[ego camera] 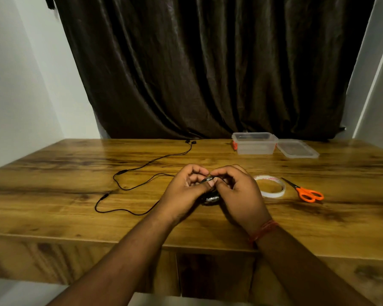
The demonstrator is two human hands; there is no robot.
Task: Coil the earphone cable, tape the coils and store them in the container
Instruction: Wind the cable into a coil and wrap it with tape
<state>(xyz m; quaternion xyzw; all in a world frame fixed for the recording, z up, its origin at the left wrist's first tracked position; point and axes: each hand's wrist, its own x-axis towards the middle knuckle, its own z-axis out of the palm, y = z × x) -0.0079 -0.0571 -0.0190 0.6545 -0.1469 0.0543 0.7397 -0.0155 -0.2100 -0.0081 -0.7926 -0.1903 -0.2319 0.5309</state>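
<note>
I see both hands meeting over the middle of the wooden worktop [53, 217], close to the near edge. The left hand [184, 186] has its fingers curled, thumb and fingertips pinching a small bundle of black loops of the earphone cable [128, 188]. The right hand [237, 191] curls in from the other side and pinches the same bundle, its thumb and forefinger touching the left thumb tip. A dark, shiny clump of the cable shows below and between the two hands, just above the worktop; I cannot tell how many loops it holds.

The loose remainder of the cable trails away to the left of the hands, snaking across the worktop in wide bends, past an inline piece, and runs up to the earbuds [190, 141] lying at the far edge by the dark curtain [208, 62].

Just beside the right hand, to its right, a roll of white tape [272, 194] lies flat. Orange-handled scissors [305, 192] lie near the tape, further right, blades pointing toward it. At the far right of the worktop stands a clear plastic container [254, 144], open, with its lid [296, 149] lying flat just beside it on the right. A red thread band [263, 231] circles the right wrist
</note>
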